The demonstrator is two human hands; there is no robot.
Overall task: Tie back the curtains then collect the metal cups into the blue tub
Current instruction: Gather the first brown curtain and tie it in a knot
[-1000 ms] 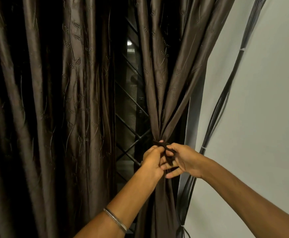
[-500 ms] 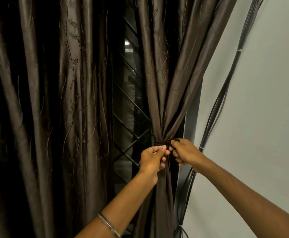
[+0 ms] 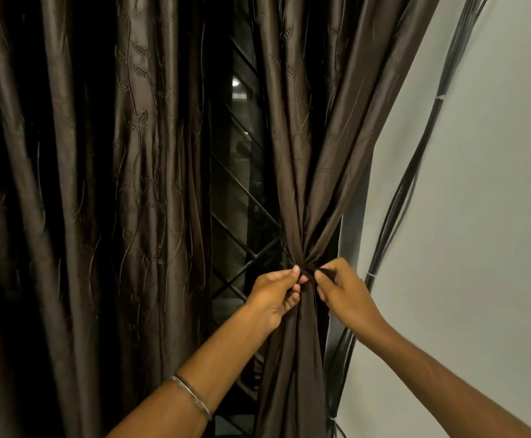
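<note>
A: Where are the hands?

B: Both are at the cinched waist of the right curtain (image 3: 302, 172). The left hand (image 3: 275, 294) and the right hand (image 3: 344, 295) sit close together, each pinching the dark tie-back band (image 3: 309, 269) where the folds gather. Thumb and fingertips of each hand are pressed shut on it.

A: Is the knot done?

B: I cannot tell; the band is as dark as the cloth and the fingers cover most of it. My guess is that it is being tightened or fastened.

A: What could go wrong from here?

B: The fabric looks slick and glossy. If either pinch loosens before the band is secure, the band could slide down or the folds could spring out. A hard pull to the right could also drag the gathered cloth into the bundle of black cables (image 3: 406, 184) running down the white wall (image 3: 478, 216) just beside it.

A: And the other curtain?

B: The left curtain (image 3: 100, 200) hangs loose, not tied. Between the two, the window grille (image 3: 242, 222) shows through the gap.

A: The metal cups and the blue tub?

B: Neither is in view, so that part is not yet begun, I judge.
</note>
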